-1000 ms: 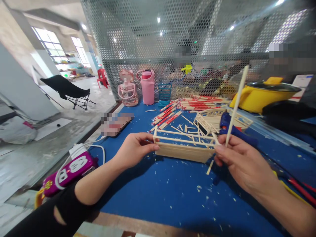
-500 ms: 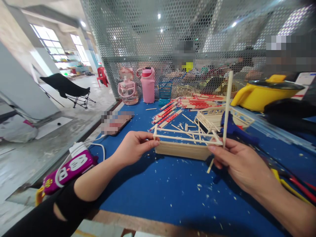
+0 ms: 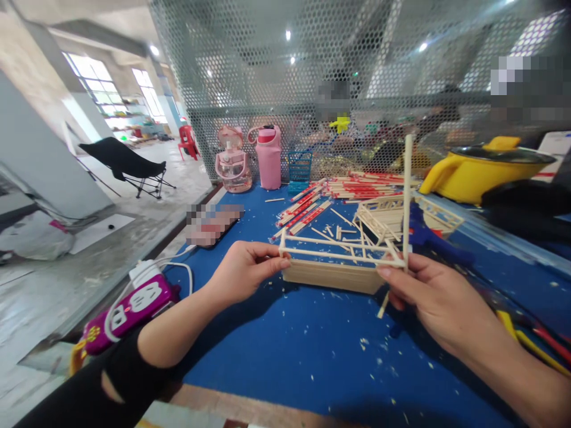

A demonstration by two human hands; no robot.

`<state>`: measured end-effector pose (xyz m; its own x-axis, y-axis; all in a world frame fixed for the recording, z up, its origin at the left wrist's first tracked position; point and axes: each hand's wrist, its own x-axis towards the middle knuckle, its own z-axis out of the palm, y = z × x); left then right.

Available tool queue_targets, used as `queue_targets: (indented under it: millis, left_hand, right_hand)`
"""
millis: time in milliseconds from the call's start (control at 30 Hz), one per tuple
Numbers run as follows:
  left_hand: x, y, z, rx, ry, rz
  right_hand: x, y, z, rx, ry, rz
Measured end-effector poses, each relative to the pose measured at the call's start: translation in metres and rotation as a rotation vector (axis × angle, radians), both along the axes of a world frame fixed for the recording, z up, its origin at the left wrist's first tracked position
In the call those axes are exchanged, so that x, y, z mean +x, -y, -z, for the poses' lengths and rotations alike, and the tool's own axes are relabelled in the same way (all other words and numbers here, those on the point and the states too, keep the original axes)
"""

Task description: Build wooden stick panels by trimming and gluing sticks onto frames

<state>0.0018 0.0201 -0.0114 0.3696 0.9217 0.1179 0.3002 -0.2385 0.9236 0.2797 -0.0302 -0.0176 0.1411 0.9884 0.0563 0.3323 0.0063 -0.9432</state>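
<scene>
A small frame of pale wooden sticks [image 3: 330, 257] is held between my two hands above a box-like wooden piece [image 3: 332, 276]. The fingers of my left hand [image 3: 245, 270] pinch the frame's left corner. My right hand [image 3: 428, 285] grips its right corner, where a longer stick [image 3: 407, 190] stands upright. A short stick end [image 3: 382, 304] pokes out below my right fingers. Behind the frame, loose cut sticks [image 3: 339, 230] lie scattered on the blue table [image 3: 312, 362].
Red-wrapped stick bundles [image 3: 307, 211], a slatted wooden piece [image 3: 379, 217] and a blue tool [image 3: 432, 238] lie behind. A yellow pot [image 3: 477, 175] stands right; pink bottles [image 3: 268, 157], a phone [image 3: 218, 226] and a purple power bank [image 3: 134, 309] are left. Mesh [image 3: 267, 71] rises behind.
The whole view has shifted slightly, with things appearing a little lower and further right. The upright stick leans less to the right. Both hands keep their hold on the frame.
</scene>
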Motion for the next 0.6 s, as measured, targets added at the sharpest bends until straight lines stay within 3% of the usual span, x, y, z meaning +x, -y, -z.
queue_targets:
  millis: [433, 600]
  left_hand:
    - [0.0017, 0.0015, -0.0015, -0.041, 0.027, 0.033]
    - [0.0014, 0.0017, -0.0024, -0.034, 0.004, 0.021]
  right_hand:
    - [-0.0017, -0.0013, 0.0013, 0.003, -0.045, -0.007]
    - [-0.0008, -0.0013, 0.0043, -0.005, -0.174, -0.018]
